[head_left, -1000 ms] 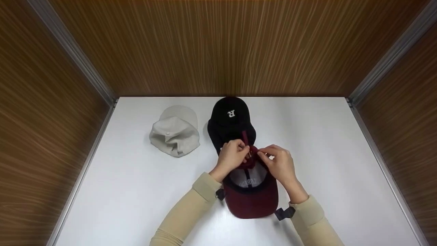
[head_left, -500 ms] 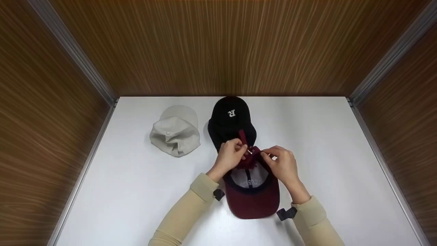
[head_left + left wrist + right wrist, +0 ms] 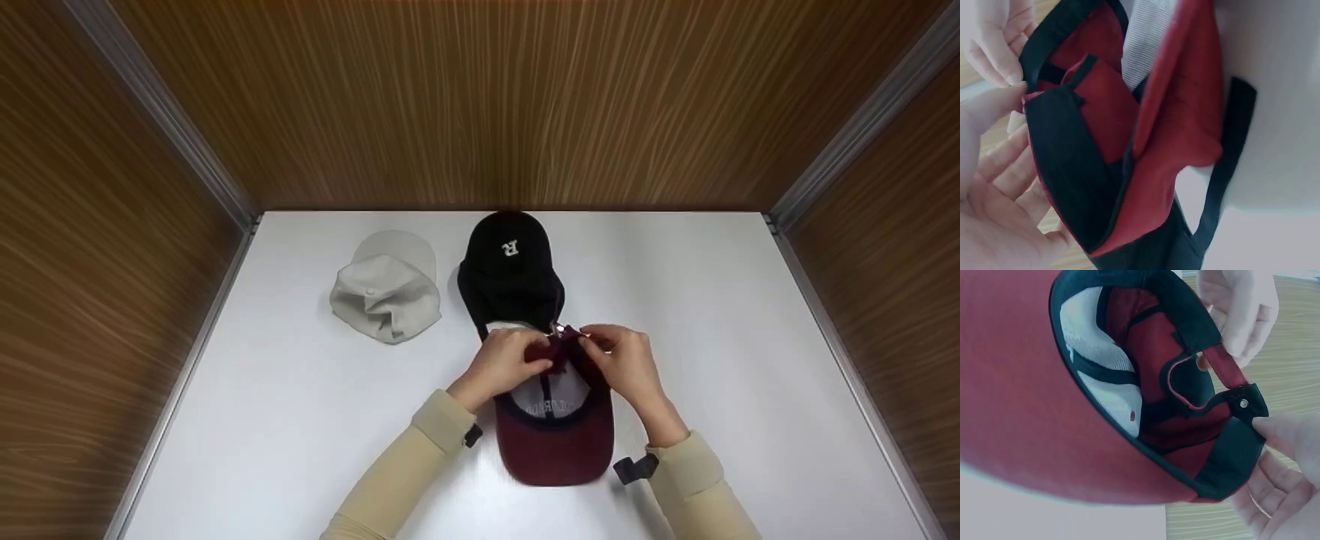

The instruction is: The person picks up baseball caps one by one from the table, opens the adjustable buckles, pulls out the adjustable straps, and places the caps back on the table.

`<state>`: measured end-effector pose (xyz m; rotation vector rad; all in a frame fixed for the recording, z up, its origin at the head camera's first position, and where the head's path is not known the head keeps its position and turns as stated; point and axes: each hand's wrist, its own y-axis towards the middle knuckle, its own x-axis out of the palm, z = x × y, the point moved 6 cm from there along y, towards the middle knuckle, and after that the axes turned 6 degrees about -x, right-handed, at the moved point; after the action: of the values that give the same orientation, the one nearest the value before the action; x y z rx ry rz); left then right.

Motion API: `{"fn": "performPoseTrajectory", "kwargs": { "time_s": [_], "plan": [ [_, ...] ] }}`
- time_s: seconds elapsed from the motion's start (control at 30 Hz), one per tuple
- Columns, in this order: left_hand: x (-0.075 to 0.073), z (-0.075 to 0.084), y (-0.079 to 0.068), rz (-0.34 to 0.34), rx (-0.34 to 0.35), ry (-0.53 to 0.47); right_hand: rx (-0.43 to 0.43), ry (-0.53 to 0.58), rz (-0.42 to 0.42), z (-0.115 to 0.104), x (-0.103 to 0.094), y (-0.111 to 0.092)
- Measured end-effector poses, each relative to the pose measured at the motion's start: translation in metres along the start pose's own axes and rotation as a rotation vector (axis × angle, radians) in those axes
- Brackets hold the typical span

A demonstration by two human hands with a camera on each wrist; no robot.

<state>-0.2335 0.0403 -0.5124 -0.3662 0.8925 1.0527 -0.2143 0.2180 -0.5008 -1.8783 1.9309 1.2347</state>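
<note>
In the head view a dark red baseball cap (image 3: 555, 454) lies inside up, its brim toward the person and white mirrored lettering inside the crown. My left hand (image 3: 506, 364) grips the back edge of this cap, thumb and fingertips beside the red adjustment strap (image 3: 1224, 367). On the other side my right hand (image 3: 624, 361) pinches the band next to the buckle (image 3: 558, 328). In the right wrist view the strap spans the back opening, up to the dark band end with a metal snap (image 3: 1244, 404). Black sweatband tape lines the cap's rim in both wrist views.
A black cap (image 3: 510, 281) with a white letter R lies just beyond the red cap, partly overlapped by the hands. To its left is a crumpled light grey cap (image 3: 386, 296). Brown wood-grain panels (image 3: 480, 105) enclose the white table (image 3: 247, 420) on three sides.
My left hand has left the loose strap end, which stuck up over the black cap, and moved slightly down along the cap's edge. The right hand has shifted slightly right, still pinching the band.
</note>
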Motion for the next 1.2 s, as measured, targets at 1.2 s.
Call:
{"fn": "performPoseTrajectory", "kwargs": {
  "time_s": [1.2],
  "plan": [
    [-0.005, 0.009, -0.004, 0.235, 0.109, 0.209, -0.113, -0.278, 0.027, 0.002, 0.005, 0.003]
  ]
}}
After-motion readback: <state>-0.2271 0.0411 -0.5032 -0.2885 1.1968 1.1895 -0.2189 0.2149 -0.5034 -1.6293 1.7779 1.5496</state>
